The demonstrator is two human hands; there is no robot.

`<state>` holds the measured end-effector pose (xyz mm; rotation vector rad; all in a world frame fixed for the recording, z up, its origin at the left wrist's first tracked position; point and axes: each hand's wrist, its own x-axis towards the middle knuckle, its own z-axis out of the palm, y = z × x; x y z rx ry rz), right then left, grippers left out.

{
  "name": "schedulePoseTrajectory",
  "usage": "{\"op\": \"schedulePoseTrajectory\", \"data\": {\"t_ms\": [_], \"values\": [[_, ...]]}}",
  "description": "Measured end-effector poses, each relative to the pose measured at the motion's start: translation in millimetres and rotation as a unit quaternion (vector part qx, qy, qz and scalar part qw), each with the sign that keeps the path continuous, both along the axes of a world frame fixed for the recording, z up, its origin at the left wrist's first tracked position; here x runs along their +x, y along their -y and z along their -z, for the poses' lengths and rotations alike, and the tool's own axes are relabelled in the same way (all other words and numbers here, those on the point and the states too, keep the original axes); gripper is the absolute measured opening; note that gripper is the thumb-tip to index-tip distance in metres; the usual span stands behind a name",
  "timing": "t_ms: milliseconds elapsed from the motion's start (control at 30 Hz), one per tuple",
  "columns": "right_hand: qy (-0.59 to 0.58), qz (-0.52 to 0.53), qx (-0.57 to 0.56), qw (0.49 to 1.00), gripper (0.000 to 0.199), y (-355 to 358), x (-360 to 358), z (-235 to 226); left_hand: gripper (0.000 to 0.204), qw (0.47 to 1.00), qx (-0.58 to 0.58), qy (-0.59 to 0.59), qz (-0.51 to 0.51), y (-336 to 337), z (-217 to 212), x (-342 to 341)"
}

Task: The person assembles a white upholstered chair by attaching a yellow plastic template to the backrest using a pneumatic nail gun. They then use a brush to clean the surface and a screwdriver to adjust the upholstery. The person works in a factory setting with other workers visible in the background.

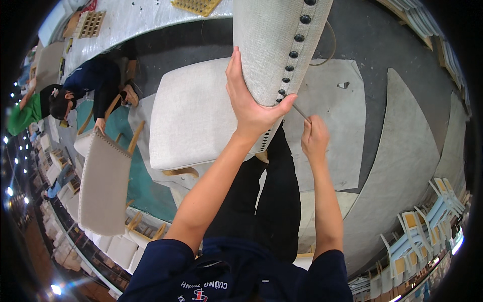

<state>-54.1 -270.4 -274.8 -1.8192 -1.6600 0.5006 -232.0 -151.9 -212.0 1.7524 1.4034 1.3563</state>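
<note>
An upholstered chair in pale beige fabric stands before me, its seat (193, 113) facing up and its tall back (264, 45) rising close to me. A row of dark round nail heads (294, 54) runs along the back's edge. My left hand (251, 108) is clasped around that edge, fingers on the left face, thumb across the nail row. My right hand (315, 137) is closed around a thin metal rod-like tool (302, 111), whose handle is hidden in the fist. Its tip reaches the edge beside my left thumb, by a nail head.
At the left, another person (93, 78) bends over a second beige chair (103, 186) on a green mat (146, 186). A plastic-covered table (136, 17) carries a yellow tray (196, 6) at the top. Grey sheets (402, 141) cover floor at right, with stacked chair frames (417, 236) beyond.
</note>
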Motion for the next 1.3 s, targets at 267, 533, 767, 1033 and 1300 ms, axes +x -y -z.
{"op": "schedulePoseTrajectory", "data": {"t_ms": [267, 533, 767, 1033, 1300], "values": [[-0.085, -0.055, 0.024, 0.995, 0.013, -40, -3, 20, 0.113, 0.997, 0.078, -0.004, -0.004, 0, -8, -4], [-0.133, 0.004, -0.024, 0.991, 0.024, 11, -11, 8, 0.034, 0.954, 0.203, -0.198, 0.094, -4, -40, -33], [-0.103, 0.019, -0.027, 0.994, 0.030, 18, -17, 3, 0.033, 0.952, 0.184, -0.205, 0.132, -9, -54, -39], [-0.090, 0.017, -0.008, 0.996, 0.028, 7, -17, -9, 0.031, 0.963, 0.137, -0.194, 0.127, -2, -54, -37], [-0.078, -0.025, 0.035, 0.996, 0.018, -22, 0, 3, 0.026, 0.944, 0.160, -0.242, 0.155, -14, -70, -38]]}}
